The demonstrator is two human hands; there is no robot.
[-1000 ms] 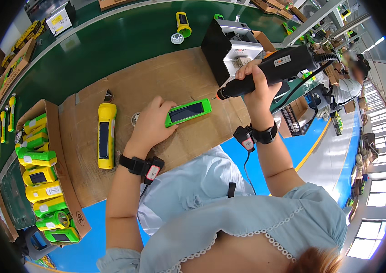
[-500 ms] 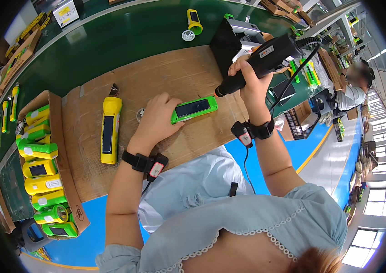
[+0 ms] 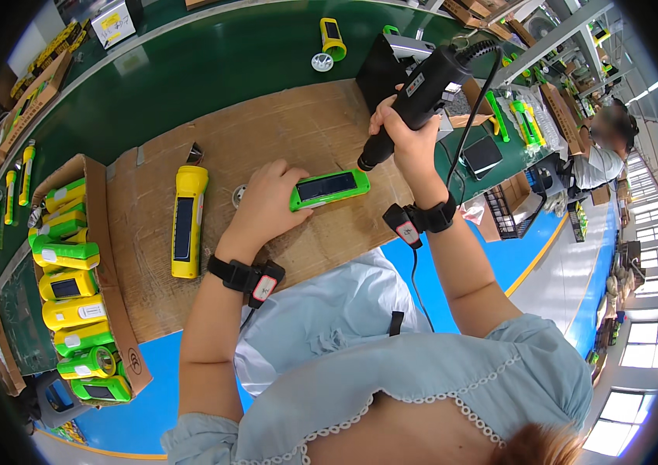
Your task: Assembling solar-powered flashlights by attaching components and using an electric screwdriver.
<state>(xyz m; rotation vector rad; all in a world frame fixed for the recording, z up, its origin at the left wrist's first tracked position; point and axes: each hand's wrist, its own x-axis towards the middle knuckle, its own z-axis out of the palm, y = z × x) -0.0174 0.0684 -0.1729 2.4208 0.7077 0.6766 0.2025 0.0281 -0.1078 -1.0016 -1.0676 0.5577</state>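
A green flashlight (image 3: 330, 188) with a dark solar panel lies on the cardboard sheet, its left end gripped by my left hand (image 3: 265, 203). My right hand (image 3: 408, 136) is wrapped round a black electric screwdriver (image 3: 424, 87), whose cable runs off its top end. The screwdriver is tilted, with its tip down at the flashlight's right end; whether the tip touches it I cannot tell. A yellow flashlight (image 3: 187, 223) rests to the left of my left hand. A small round reflector (image 3: 239, 195) is partly hidden behind that hand.
At the left stands a cardboard box (image 3: 117, 310) full of green and yellow flashlights. Farther back are a yellow flashlight body (image 3: 333, 37) and a reflector (image 3: 322, 63). A black device (image 3: 379, 75) stands behind the screwdriver. Another person (image 3: 609, 147) sits at the far right.
My right hand and the screwdriver have shifted slightly left and become more upright, the tip now near the flashlight's upper right corner. My left hand and the flashlight have barely moved.
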